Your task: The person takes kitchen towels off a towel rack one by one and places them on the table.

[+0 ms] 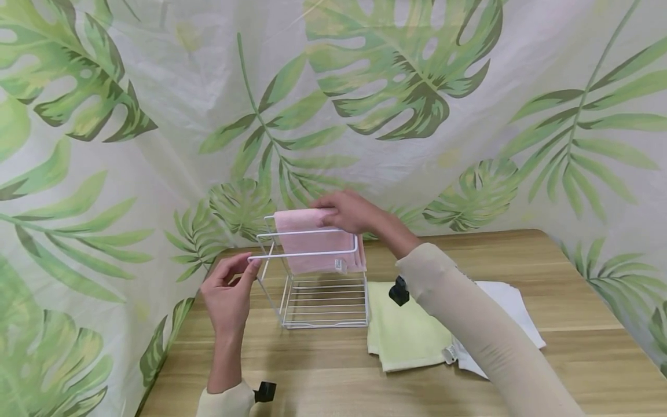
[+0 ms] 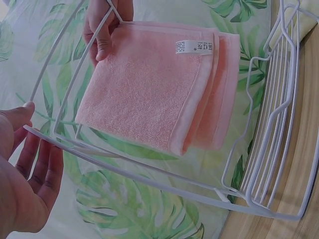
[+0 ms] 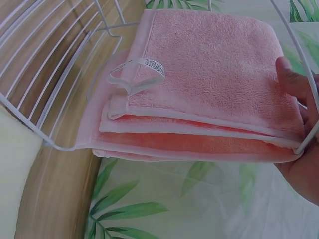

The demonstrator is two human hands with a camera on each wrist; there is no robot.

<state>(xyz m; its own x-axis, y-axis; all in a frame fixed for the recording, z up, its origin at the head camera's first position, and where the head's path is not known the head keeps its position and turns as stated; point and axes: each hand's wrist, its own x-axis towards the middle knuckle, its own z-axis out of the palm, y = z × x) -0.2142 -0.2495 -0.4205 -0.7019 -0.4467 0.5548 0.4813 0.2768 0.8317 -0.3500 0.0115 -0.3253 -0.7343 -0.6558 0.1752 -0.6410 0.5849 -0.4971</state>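
Observation:
A folded pink towel (image 1: 307, 243) hangs over the rear top bar of a white wire rack (image 1: 325, 326). My right hand (image 1: 351, 211) holds the towel at its upper right; in the right wrist view the thumb (image 3: 291, 79) lies on its front face and the other fingers are mostly hidden. A white tag (image 2: 193, 47) shows near the towel's hem, and its layers hang a little apart at the lower edge (image 3: 199, 153). At the rack's front left top corner, my left hand (image 1: 229, 292) pinches the wire between thumb and fingers.
Right of the rack, a folded pale green towel (image 1: 406, 336) lies on the wooden table (image 1: 312, 370). A white towel (image 1: 510, 307) lies beside it, partly under my right forearm. Leaf-patterned cloth (image 1: 417, 174) hangs close behind the rack and along the table's left side.

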